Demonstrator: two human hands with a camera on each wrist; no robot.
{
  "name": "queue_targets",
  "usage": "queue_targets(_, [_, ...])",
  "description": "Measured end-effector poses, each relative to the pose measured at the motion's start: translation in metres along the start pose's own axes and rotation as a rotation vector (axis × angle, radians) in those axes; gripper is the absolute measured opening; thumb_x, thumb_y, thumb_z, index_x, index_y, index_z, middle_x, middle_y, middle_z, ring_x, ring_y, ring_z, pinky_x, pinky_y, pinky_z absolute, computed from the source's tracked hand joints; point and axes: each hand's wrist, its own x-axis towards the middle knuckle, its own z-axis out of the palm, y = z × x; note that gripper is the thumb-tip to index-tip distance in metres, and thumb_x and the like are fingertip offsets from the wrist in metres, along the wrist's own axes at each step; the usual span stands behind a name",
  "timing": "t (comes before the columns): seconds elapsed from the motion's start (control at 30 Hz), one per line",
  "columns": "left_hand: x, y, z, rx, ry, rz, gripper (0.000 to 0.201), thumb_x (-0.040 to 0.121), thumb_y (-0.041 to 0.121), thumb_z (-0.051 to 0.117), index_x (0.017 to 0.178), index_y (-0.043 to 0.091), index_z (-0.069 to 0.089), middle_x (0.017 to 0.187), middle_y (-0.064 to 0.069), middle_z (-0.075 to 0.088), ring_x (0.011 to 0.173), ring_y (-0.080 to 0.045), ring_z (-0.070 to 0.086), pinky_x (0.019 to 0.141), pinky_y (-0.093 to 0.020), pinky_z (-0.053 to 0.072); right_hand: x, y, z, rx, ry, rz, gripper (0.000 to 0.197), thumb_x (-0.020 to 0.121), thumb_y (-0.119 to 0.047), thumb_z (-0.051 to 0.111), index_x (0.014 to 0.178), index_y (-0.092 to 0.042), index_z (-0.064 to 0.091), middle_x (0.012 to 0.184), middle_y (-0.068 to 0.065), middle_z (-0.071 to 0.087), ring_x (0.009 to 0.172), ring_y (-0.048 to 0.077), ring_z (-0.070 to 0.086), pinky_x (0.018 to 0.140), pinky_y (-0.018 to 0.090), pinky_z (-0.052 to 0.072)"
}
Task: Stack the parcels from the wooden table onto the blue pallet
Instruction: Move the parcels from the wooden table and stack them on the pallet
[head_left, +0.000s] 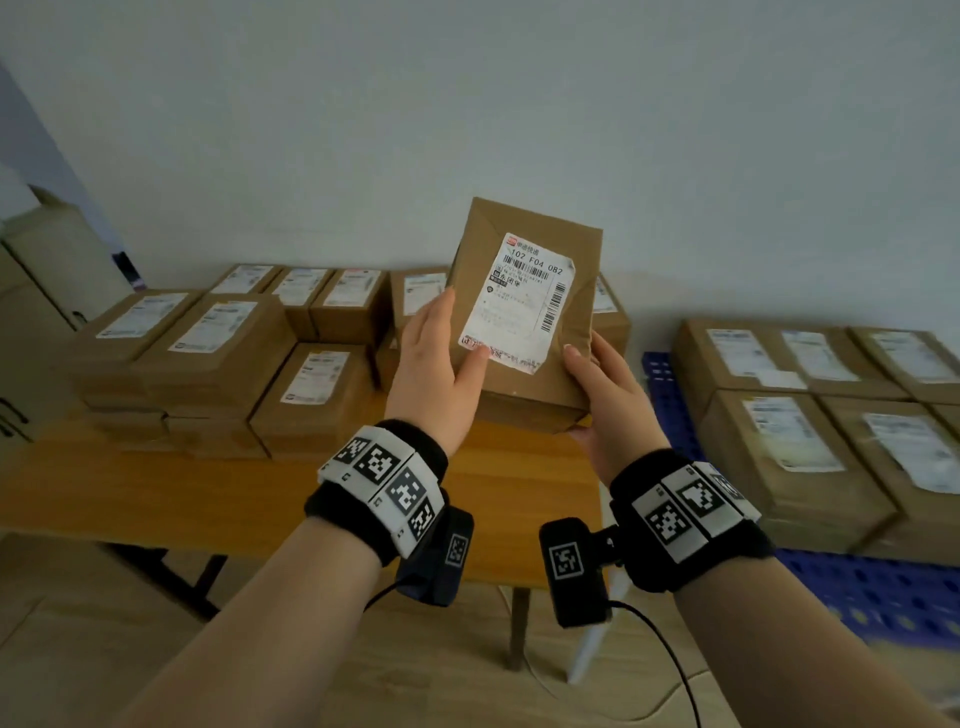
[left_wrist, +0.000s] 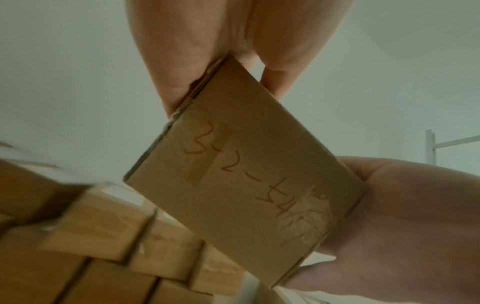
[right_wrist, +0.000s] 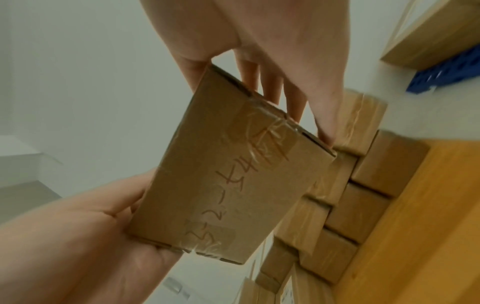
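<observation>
Parcel (head_left: 524, 322), a small brown cardboard box with a white shipping label (head_left: 519, 301) facing the person, is held up in the air between both hands, above the wooden table (head_left: 270, 493). Left hand (head_left: 441, 374) clasps its left edge, thumb pressed on the label's lower corner. Right hand (head_left: 608, 395) cups the lower right corner, thumb on the front. From the wrist views, the parcel's underside (left_wrist: 246, 174) shows red handwritten marks and clear tape, with fingers (right_wrist: 272, 88) spread behind it. Beyond and left of the hands, more labelled parcels (head_left: 218, 353) sit stacked on the table. Right of the hands, other parcels (head_left: 810, 415) lie on the blue pallet (head_left: 872, 592).
</observation>
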Motion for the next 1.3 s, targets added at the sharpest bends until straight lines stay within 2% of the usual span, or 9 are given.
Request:
queue_targets(0.13, [-0.016, 0.038, 0.029, -0.071, -0.081, -0.019, 0.068, 0.093, 0.03, 0.052, 0.149, 0.02, 0.015, 0.15, -0.002, 0.028, 0.138, -0.014, 0.027, 0.102, -0.018, 0.022, -0.026, -0.021, -0.046, -0.006, 0.059, -0.039, 0.049, 0.092, -0.024, 0.058, 0.137, -0.035, 0.043, 0.111, -0.014, 0.063, 0.098, 0.007, 0.061, 0.074, 0.033, 0.052])
queue_targets(0.4, [-0.041, 0.075, 0.064, -0.184, -0.243, 0.1, 0.071, 0.091, 0.032, 0.054, 0.149, 0.018, 0.016, 0.149, -0.003, 0.03, 0.138, -0.014, 0.026, 0.112, -0.026, 0.023, -0.07, -0.039, -0.1, 0.01, 0.179, -0.109, 0.039, 0.094, -0.022, 0.053, 0.126, -0.044, 0.05, 0.111, -0.013, 0.069, 0.101, 0.017, 0.065, 0.081, 0.05, 0.051])
queue_targets(0.53, [-0.057, 0.09, 0.086, -0.233, -0.309, 0.169, 0.069, 0.09, 0.032, 0.054, 0.148, 0.019, 0.019, 0.148, -0.003, 0.033, 0.137, -0.014, 0.028, 0.115, -0.035, 0.025, -0.092, -0.043, -0.132, 0.046, 0.245, -0.142, 0.051, 0.094, -0.016, 0.053, 0.139, -0.036, 0.039, 0.112, -0.009, 0.069, 0.082, 0.011, 0.068, 0.065, 0.033, 0.053])
queue_targets(0.7, [-0.07, 0.129, 0.112, -0.274, -0.365, 0.201, 0.069, 0.092, 0.024, 0.054, 0.148, 0.017, 0.015, 0.147, -0.004, 0.031, 0.137, -0.016, 0.028, 0.114, -0.032, 0.023, -0.105, -0.056, -0.175, 0.02, 0.332, -0.184, 0.054, 0.093, -0.016, 0.055, 0.141, -0.034, 0.038, 0.113, -0.01, 0.068, 0.093, 0.015, 0.069, 0.053, 0.026, 0.052])
queue_targets(0.83, [-0.064, 0.156, 0.144, -0.296, -0.392, 0.216, 0.07, 0.09, 0.021, 0.056, 0.149, 0.022, 0.017, 0.143, -0.001, 0.041, 0.131, -0.014, 0.039, 0.109, -0.04, 0.034, -0.095, -0.074, -0.213, -0.066, 0.34, -0.187, 0.051, 0.095, -0.021, 0.053, 0.138, -0.042, 0.038, 0.105, -0.018, 0.069, 0.09, 0.011, 0.068, 0.075, 0.04, 0.054])
queue_targets(0.97, [-0.053, 0.191, 0.18, -0.328, -0.385, 0.157, 0.07, 0.092, 0.02, 0.055, 0.149, 0.024, 0.016, 0.142, 0.007, 0.04, 0.128, -0.009, 0.04, 0.109, -0.031, 0.034, -0.073, -0.101, -0.263, -0.059, 0.298, -0.152, 0.058, 0.093, -0.02, 0.054, 0.144, -0.039, 0.033, 0.109, -0.014, 0.063, 0.097, 0.014, 0.064, 0.086, 0.048, 0.055])
queue_targets(1.07, [-0.043, 0.224, 0.207, -0.338, -0.363, 0.065, 0.059, 0.093, 0.021, 0.054, 0.144, 0.022, 0.026, 0.123, 0.016, 0.042, 0.112, 0.002, 0.04, 0.095, -0.018, 0.036, -0.054, -0.125, -0.301, -0.023, 0.264, -0.127, 0.057, 0.092, -0.018, 0.057, 0.143, -0.032, 0.034, 0.111, -0.009, 0.058, 0.101, 0.014, 0.06, 0.085, 0.052, 0.054])
queue_targets(1.17, [-0.028, 0.244, 0.232, -0.342, -0.329, -0.054, 0.048, 0.092, 0.025, 0.055, 0.137, 0.018, 0.039, 0.131, 0.006, 0.051, 0.118, -0.007, 0.046, 0.1, -0.028, 0.041, -0.028, -0.141, -0.327, -0.078, 0.24, -0.104, 0.051, 0.092, -0.02, 0.058, 0.139, -0.021, 0.039, 0.123, 0.003, 0.054, 0.104, 0.018, 0.058, 0.082, 0.051, 0.056])
queue_targets(1.3, [-0.005, 0.257, 0.248, -0.313, -0.306, -0.108, 0.047, 0.093, 0.028, 0.052, 0.137, 0.019, 0.04, 0.134, 0.0, 0.051, 0.122, -0.017, 0.048, 0.101, -0.039, 0.044, 0.007, -0.156, -0.34, -0.134, 0.18, -0.076, 0.044, 0.094, -0.025, 0.055, 0.136, -0.016, 0.044, 0.122, 0.003, 0.054, 0.108, 0.019, 0.055, 0.08, 0.049, 0.057])
